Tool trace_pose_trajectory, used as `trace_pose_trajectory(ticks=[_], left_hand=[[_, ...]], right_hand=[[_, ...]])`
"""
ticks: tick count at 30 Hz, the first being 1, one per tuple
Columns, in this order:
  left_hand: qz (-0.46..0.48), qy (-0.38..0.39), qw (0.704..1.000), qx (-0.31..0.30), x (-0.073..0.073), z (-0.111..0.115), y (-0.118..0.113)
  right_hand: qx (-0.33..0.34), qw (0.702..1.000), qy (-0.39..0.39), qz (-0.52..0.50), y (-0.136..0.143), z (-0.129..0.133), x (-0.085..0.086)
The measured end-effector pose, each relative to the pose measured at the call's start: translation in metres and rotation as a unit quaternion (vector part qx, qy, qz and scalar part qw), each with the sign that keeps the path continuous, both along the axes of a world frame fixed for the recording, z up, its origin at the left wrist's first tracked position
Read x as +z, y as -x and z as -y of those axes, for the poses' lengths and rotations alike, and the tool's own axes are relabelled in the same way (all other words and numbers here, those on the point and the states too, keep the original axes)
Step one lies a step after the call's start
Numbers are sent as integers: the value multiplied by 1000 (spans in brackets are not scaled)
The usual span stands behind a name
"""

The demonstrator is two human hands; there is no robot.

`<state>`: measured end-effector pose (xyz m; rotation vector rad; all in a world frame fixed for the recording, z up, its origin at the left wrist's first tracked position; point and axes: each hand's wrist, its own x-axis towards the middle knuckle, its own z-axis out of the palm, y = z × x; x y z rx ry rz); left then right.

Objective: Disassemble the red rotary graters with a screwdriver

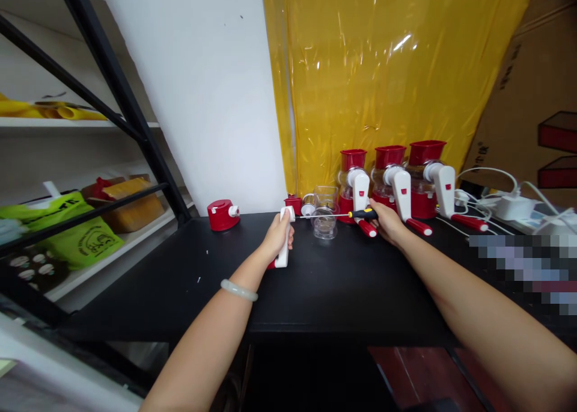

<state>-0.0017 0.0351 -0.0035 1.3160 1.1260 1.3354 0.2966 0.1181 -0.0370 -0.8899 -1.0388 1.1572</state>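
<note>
The left hand (277, 239) partly hides a white plastic crank handle (283, 254); the right edge crops a brown printed cardboard box (509, 111); a pixelated grey-blue patch (523, 270) is unreadable

Yellow plastic sheeting (406, 69) is hanging behind the tabletop's (351, 298) back edge (its creases catching the light), with a white panel (202, 87) standing to its left. Beyond the back right corner a brown carton (527, 75) is showing printed red shapes. White cables (496, 172) and a white adapter (514, 207) are lying toward the right edge. Past the left edge a black-framed rack (117, 81) is standing, yellow rolls (81, 113) lying above, a lime-green bag (90, 234) sitting below.
</note>
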Motion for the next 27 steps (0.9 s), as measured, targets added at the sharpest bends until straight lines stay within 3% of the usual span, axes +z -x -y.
trace_pose_trajectory(ticks=[7,11,14,21,27], left_hand=[[-6,11,1000,-5,-1,-1,-1],[-1,4,1000,-2,0,-1,0],[-1,3,1000,2,0,0,0],[-6,8,1000,-5,-2,-2,0],[-5,3,1000,-5,-1,-3,0]], right_hand=[[39,994,6,-106,-3,2,2],[-9,998,48,-44,-2,-1,1],[-20,999,27,20,-2,-2,-1],[59,993,-2,-100,-4,3,0],[-21,1000,21,-8,-4,-6,-5]])
